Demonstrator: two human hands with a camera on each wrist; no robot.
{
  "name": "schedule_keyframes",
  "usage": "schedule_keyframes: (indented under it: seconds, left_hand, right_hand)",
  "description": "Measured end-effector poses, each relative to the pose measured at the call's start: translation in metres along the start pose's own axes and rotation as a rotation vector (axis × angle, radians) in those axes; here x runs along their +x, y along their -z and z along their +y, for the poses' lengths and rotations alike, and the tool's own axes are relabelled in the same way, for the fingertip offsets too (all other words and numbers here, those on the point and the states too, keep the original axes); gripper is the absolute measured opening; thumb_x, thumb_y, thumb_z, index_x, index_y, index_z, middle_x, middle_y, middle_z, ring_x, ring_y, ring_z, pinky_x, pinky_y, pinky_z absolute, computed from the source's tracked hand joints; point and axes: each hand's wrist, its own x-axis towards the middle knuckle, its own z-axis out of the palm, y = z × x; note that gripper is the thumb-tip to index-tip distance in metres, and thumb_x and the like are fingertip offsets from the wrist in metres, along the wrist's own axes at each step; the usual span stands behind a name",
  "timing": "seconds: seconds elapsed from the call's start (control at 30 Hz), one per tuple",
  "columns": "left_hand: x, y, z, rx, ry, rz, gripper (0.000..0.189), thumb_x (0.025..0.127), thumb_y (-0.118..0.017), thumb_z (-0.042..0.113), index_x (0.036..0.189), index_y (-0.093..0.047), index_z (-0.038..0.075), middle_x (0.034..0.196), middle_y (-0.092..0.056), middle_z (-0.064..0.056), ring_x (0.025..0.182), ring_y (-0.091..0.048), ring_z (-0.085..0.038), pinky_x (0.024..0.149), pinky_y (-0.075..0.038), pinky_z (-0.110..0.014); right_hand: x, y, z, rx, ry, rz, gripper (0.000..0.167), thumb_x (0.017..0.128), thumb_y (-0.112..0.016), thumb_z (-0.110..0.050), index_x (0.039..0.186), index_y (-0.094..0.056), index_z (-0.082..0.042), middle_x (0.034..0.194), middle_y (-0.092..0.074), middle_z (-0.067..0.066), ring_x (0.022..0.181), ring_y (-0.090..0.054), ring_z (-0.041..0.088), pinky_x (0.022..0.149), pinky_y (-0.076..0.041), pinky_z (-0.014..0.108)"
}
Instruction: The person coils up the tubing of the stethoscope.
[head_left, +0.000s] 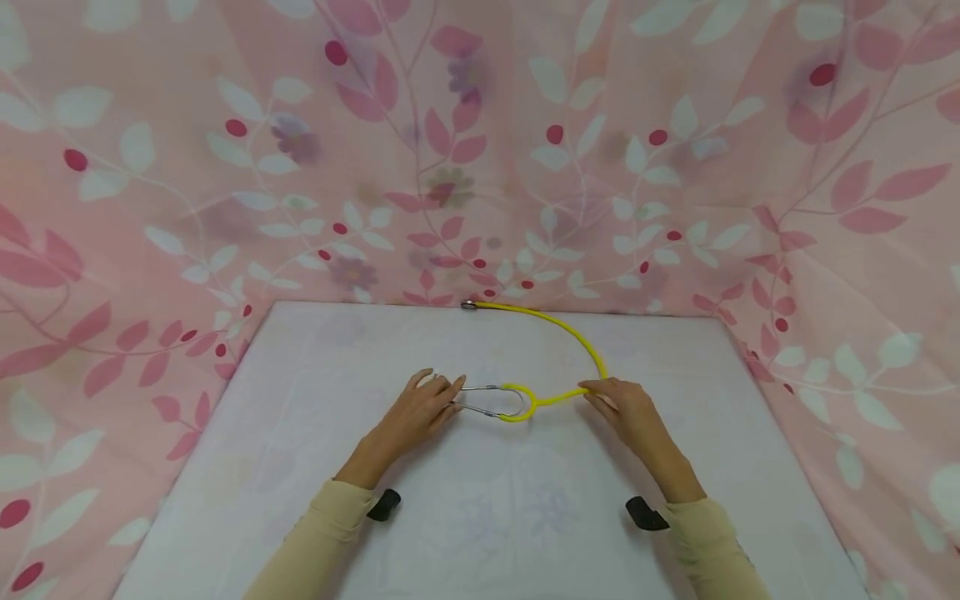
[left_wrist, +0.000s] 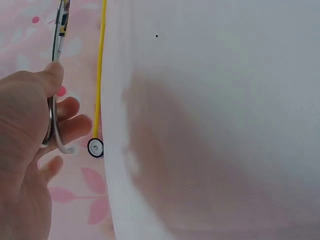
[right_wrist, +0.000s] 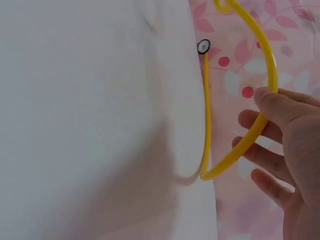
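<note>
A stethoscope with yellow tubing [head_left: 558,319] and metal ear tubes [head_left: 480,408] is stretched between the two hands. My left hand [head_left: 426,407] pinches the ear tubes between thumb and fingers near their ear ends, as the left wrist view also shows. With thumb and fingertips, my right hand [head_left: 624,408] grips the yellow tube to the right of its Y-shaped fork [head_left: 534,403]. From there the tubing curves back to the far side, where the round chest piece [head_left: 468,305] lies at the table's far edge. In the right wrist view a loop of tube hangs below the fingers [right_wrist: 270,100].
The table [head_left: 300,517] has a white cloth cover. Pink leaf-patterned fabric [head_left: 480,167] hangs behind it and along both sides. A dark strap piece [head_left: 384,505] sits at the left wrist and another [head_left: 647,513] at the right.
</note>
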Motion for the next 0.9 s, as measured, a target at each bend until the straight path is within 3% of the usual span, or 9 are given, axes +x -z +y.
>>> schedule_keyframes:
  seconds: [0.07,0.17,0.27,0.4,0.6,0.8,0.9]
  left_hand:
    - [-0.001,0.002,0.000,-0.034,-0.005,-0.038,0.047,0.095,-0.066,0.022,0.137,-0.057,0.004,0.095,-0.062,-0.001,0.084,-0.056,-0.013,0.092,-0.048,-0.033]
    - [-0.003,0.001,0.003,-0.123,-0.018,-0.081,0.049,0.095,-0.065,0.019,0.140,-0.053,0.004,0.096,-0.059,-0.001,0.082,-0.050,-0.009,0.075,-0.046,-0.024]
    - [-0.003,0.001,0.010,-0.155,-0.052,-0.098,0.051,0.095,-0.065,0.019,0.143,-0.051,0.006,0.098,-0.059,0.000,0.081,-0.048,-0.007,0.073,-0.046,-0.022]
    - [0.002,0.002,0.023,-0.163,-0.103,-0.093,0.056,0.094,-0.067,0.020,0.145,-0.047,0.008,0.100,-0.059,0.001,0.082,-0.048,-0.007,0.074,-0.046,-0.020]
    - [0.008,0.010,0.037,-0.151,-0.153,-0.052,0.067,0.090,-0.071,0.018,0.149,-0.041,0.007,0.097,-0.057,0.001,0.079,-0.048,-0.007,0.073,-0.045,-0.019]
    - [0.013,0.019,0.041,-0.168,-0.181,-0.020,0.068,0.095,-0.064,0.026,0.153,-0.033,0.008,0.094,-0.055,0.002,0.077,-0.046,-0.005,0.069,-0.042,-0.015]
    - [0.014,0.021,0.041,-0.200,-0.185,-0.003,0.069,0.095,-0.064,0.025,0.154,-0.031,0.008,0.095,-0.056,0.001,0.077,-0.048,-0.006,0.070,-0.043,-0.015]
  right_hand:
    - [0.010,0.002,-0.001,0.046,0.014,0.059,0.032,0.078,-0.081,-0.009,0.109,-0.072,-0.009,0.094,-0.076,0.003,0.084,-0.071,0.021,0.080,-0.052,0.043]
    - [0.029,0.000,-0.006,0.179,0.019,0.110,0.029,0.076,-0.082,-0.007,0.104,-0.072,-0.010,0.092,-0.076,0.002,0.083,-0.070,0.017,0.078,-0.053,0.033]
    - [0.046,-0.008,-0.012,0.340,0.041,0.110,0.028,0.074,-0.082,-0.002,0.100,-0.074,-0.009,0.093,-0.075,0.004,0.084,-0.069,0.017,0.079,-0.052,0.022]
    - [0.063,-0.025,-0.022,0.482,0.011,0.036,0.028,0.074,-0.081,0.000,0.101,-0.075,-0.006,0.095,-0.075,0.008,0.087,-0.070,0.021,0.083,-0.054,0.021]
    - [0.071,-0.035,-0.047,0.619,-0.193,-0.161,0.018,0.080,-0.081,-0.013,0.095,-0.074,-0.006,0.092,-0.074,0.010,0.082,-0.070,0.015,0.077,-0.057,0.029]
    - [0.071,-0.051,-0.059,0.765,-0.269,-0.287,0.014,0.085,-0.077,-0.014,0.093,-0.076,-0.002,0.090,-0.075,0.014,0.077,-0.070,0.010,0.070,-0.057,0.027]
    - [0.069,-0.068,-0.058,0.831,-0.321,-0.321,0.016,0.088,-0.074,-0.014,0.096,-0.077,-0.001,0.091,-0.075,0.017,0.077,-0.070,0.015,0.069,-0.055,0.025]
